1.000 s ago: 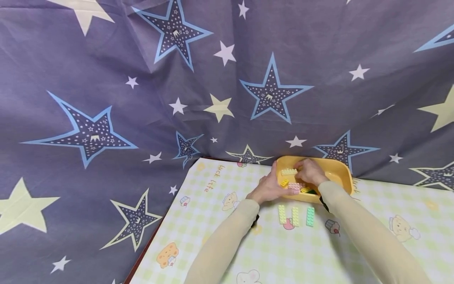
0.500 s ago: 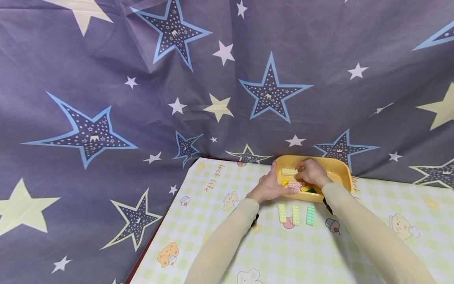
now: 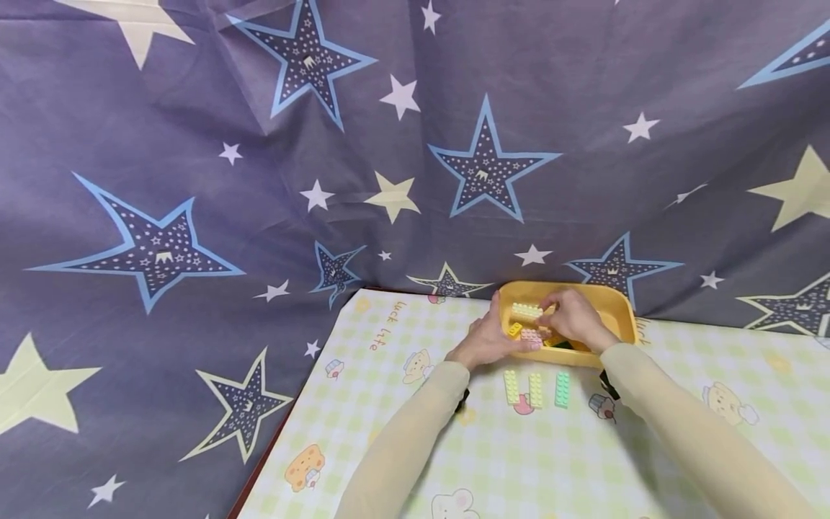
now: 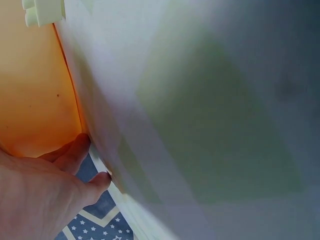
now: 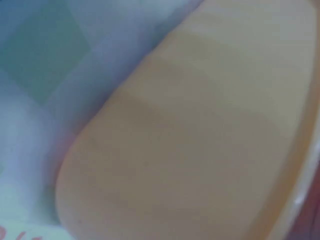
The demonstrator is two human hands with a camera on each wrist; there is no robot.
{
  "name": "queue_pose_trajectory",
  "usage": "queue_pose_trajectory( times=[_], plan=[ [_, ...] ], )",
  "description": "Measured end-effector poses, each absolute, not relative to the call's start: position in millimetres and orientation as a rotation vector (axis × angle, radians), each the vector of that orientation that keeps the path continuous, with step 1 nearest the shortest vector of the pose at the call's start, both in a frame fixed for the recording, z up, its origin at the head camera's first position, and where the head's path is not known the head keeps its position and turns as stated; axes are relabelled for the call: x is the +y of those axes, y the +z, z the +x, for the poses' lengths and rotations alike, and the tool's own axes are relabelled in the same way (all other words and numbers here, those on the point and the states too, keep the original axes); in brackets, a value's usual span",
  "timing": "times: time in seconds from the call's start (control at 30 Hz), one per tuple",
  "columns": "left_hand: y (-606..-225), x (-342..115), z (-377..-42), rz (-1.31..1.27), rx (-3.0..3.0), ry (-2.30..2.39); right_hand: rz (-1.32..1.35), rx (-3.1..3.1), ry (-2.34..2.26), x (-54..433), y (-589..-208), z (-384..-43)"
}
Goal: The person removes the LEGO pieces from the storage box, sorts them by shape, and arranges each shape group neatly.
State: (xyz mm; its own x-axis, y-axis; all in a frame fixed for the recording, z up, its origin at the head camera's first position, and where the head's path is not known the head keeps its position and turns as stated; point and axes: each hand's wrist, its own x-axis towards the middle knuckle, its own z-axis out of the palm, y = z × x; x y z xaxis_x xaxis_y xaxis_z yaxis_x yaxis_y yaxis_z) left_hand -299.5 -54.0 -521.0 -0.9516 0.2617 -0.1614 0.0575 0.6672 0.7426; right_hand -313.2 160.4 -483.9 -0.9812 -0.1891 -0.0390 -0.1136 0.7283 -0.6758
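Note:
A yellow-orange plastic bin (image 3: 621, 317) stands at the table's back edge with toy building bricks inside. My left hand (image 3: 483, 342) grips its left end, thumb by the front rim; the left wrist view shows the fingers (image 4: 74, 154) against the bin's wall (image 4: 30, 90). Inside the bin, my right hand (image 3: 576, 317) reaches down among the bricks with bent fingers. Whether it holds one is hidden. Around it lie a pale yellow brick (image 3: 527, 311), a yellow brick (image 3: 515, 330), a pink brick (image 3: 531, 336) and a dark green piece (image 3: 563, 345). Only the bin's blurred wall (image 5: 180, 140) fills the right wrist view.
In front of the bin, two pale yellow-green bricks (image 3: 535, 391) and a mint green brick (image 3: 562, 390) lie in a row on the checked tablecloth (image 3: 583, 468). A star-patterned curtain (image 3: 389, 144) hangs right behind the table.
My right fingers have shifted slightly inside the bin, toward the pink brick. My left hand keeps its place on the bin. The head view has turned a little.

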Motion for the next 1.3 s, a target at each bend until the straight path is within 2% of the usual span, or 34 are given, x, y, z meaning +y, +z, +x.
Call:
queue_pose_trajectory(
  times=[0.37, 0.8, 1.3],
  plan=[
    [-521, -54, -299, 0.243, 2.626, 1.154, -0.291, 2.856, -1.104, 169, -474, -290],
    [-519, -55, -297, 0.222, 2.593, 1.183, -0.153, 2.814, -1.119, 180, -466, -263],
    [-522, -53, -297, 0.266, 2.625, 1.192, -0.117, 2.835, -1.160, 199, -466, -238]
  ],
)
